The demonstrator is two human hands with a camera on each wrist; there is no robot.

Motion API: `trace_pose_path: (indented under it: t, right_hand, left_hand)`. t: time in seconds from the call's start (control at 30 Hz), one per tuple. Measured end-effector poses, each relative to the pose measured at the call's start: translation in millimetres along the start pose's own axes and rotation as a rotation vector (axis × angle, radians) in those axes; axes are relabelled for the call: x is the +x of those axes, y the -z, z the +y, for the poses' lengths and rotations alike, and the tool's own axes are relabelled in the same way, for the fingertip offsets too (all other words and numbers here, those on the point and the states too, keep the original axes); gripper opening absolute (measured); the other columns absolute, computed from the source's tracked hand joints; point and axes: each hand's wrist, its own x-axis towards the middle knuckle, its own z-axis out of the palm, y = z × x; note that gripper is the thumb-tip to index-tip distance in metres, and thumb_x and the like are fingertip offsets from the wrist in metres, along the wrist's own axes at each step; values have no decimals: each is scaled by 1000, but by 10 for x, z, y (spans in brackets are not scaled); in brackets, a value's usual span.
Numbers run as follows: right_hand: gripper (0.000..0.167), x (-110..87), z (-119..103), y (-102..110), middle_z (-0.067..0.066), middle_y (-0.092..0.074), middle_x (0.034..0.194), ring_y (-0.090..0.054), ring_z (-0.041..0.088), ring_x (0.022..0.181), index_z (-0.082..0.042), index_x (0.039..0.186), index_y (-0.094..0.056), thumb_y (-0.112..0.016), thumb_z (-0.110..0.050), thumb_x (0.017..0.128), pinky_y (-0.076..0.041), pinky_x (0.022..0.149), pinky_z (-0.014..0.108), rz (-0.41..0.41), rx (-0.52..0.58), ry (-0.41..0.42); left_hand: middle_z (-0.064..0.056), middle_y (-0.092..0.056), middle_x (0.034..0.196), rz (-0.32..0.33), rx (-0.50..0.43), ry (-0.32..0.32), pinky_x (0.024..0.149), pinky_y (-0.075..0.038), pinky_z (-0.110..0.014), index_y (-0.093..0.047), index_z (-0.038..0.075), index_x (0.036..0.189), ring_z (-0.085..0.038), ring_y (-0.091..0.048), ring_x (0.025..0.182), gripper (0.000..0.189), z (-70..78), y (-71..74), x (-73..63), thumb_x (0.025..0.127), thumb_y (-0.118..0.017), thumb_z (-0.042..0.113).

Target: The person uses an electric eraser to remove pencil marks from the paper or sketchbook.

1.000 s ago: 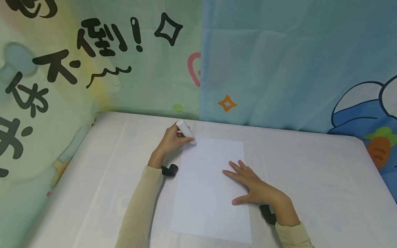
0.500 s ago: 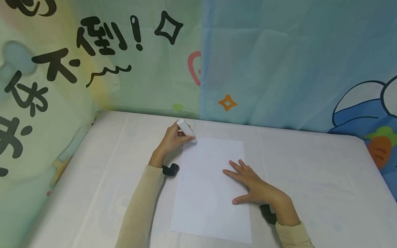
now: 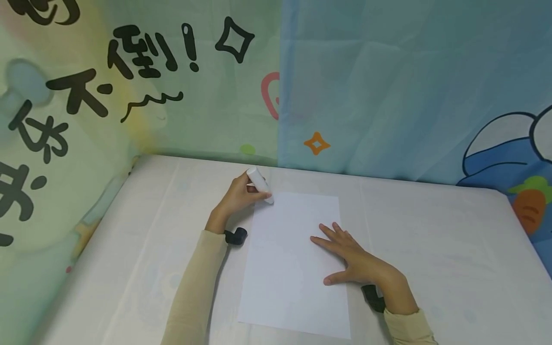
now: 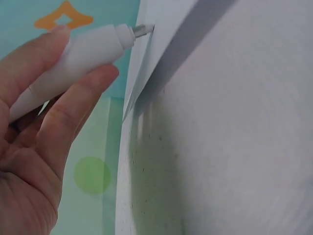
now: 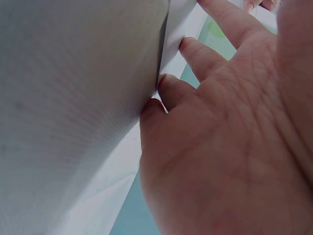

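Observation:
A white sheet of paper (image 3: 293,258) lies on the white-covered table (image 3: 431,258). My left hand (image 3: 239,196) grips a white marker (image 3: 259,184), its tip at the sheet's far left corner. In the left wrist view the marker (image 4: 83,56) is held between thumb and fingers, its nib touching the paper edge (image 4: 146,73). My right hand (image 3: 351,261) lies flat on the sheet's right side, fingers spread. In the right wrist view the right hand (image 5: 230,142) presses its fingertips on the paper (image 5: 178,24).
Cartoon-printed cloth walls (image 3: 388,86) close the table at the back and left. A black wrist strap (image 3: 236,236) sits by the left sleeve, another (image 3: 373,297) by the right wrist. The table edge runs along the right side.
The marker tip has shifted slightly down and toward the sheet's corner. The right hand has stayed put.

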Motion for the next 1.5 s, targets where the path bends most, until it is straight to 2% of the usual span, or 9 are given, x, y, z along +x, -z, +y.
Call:
trace_pose_path:
  t: [0.6, 0.87, 1.07, 1.37, 1.5]
  right_hand:
    - [91, -17, 9, 7, 17, -10, 162, 7, 42, 147, -14, 150, -37, -82, -39, 74, 7, 117, 55, -9, 5, -11]
    - [92, -17, -4, 20, 16, -10, 162, 7, 43, 147, -14, 150, -37, -83, -38, 74, 6, 116, 60, -9, 5, -12]
    - [92, -16, -6, 19, 16, -10, 162, 6, 43, 147, -15, 150, -38, -83, -38, 73, 4, 114, 63, -8, -9, -25]
    - [90, -25, -3, 12, 17, -10, 162, 8, 43, 147, -14, 150, -37, -82, -37, 75, 7, 116, 59, -7, 30, 6]
    - [91, -21, -9, 10, 17, -10, 162, 7, 43, 147, -14, 150, -37, -83, -37, 74, 6, 115, 60, -7, 18, -6]
  left_hand:
    - [-19, -64, 105, -50, 36, 58, 77, -56, -27, -55, -5, 113, -26, -69, 91, 42, 11, 46, -29, 79, -79, 1]
    - [-18, -66, 103, -64, 98, 38, 75, -52, -24, -56, -4, 113, -19, -66, 86, 43, 11, 60, -32, 78, -81, 3]
    - [-18, -66, 102, -81, 86, 45, 74, -50, -23, -57, -4, 114, -15, -64, 81, 44, 13, 62, -34, 78, -81, 3]
    - [-18, -66, 102, -107, 76, 67, 74, -50, -22, -56, -6, 115, -13, -64, 79, 46, 23, 60, -44, 78, -81, 2]
    - [-18, -66, 102, -108, 74, 60, 73, -50, -21, -56, -6, 114, -12, -64, 79, 45, 26, 61, -43, 78, -81, 2]
